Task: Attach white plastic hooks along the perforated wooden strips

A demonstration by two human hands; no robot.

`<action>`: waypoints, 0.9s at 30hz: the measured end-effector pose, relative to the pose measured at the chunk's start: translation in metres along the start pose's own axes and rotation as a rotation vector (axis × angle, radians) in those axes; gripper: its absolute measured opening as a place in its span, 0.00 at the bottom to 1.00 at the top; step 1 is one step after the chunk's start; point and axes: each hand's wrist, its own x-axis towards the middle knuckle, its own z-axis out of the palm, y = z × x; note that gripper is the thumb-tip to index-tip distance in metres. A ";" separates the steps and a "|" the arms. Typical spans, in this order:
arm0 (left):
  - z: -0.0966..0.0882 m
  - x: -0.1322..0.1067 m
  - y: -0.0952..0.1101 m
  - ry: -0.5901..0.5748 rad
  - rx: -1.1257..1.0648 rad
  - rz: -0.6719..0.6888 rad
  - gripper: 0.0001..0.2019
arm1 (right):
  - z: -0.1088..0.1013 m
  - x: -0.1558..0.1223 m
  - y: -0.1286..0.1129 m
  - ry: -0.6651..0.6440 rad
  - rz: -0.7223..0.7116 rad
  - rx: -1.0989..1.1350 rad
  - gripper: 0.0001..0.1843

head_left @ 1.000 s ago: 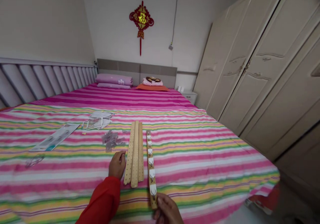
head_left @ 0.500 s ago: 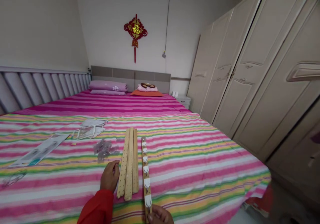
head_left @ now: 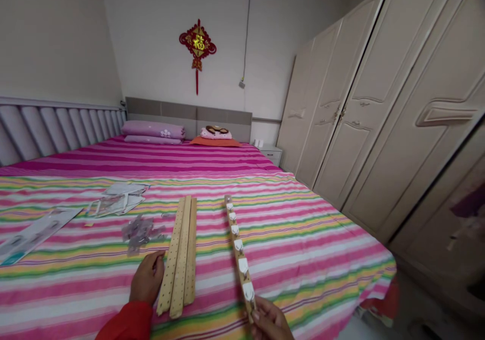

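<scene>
The right hand (head_left: 270, 318) is pinching the near end of a long, narrow tan wooden strip (head_left: 240, 256) between thumb and fingers, and the strip is lying at a slant over a pink, white, yellow and green striped bedcover (head_left: 310, 254), well to the right of three pale, perforated wooden boards (head_left: 182, 259). Six white plastic hooks (head_left: 243, 265) are running along its face. The left hand (head_left: 147, 278) is curling loosely just beside the leftmost board, its palm turning away from view, so I cannot tell whether it is touching the wood or holding anything

The step in hand is looking like handling the strip by one end while the boards are lying together in a row. Any further move is probably calling for a firm pinch and a steady wrist, since the far end is going unsupported by a hand

The right fingers are covering the strip's near tip, and the lower edge is cutting off that hand. Whether the strip is resting on the cover or hanging over it is staying unclear. A greyish piece (head_left: 228, 198) at its far end and a heap of translucent grey plastic bits (head_left: 140, 231) are blurring too much to identify
</scene>
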 end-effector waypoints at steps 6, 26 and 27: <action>-0.001 0.000 0.000 -0.018 0.029 -0.022 0.14 | -0.034 0.009 -0.059 0.148 -0.073 -0.061 0.19; -0.002 -0.003 0.008 0.017 -0.003 -0.001 0.11 | -0.082 0.011 -0.069 0.349 0.007 0.027 0.24; -0.002 -0.003 0.009 0.020 -0.005 -0.001 0.11 | -0.081 0.009 -0.066 0.377 0.008 0.049 0.24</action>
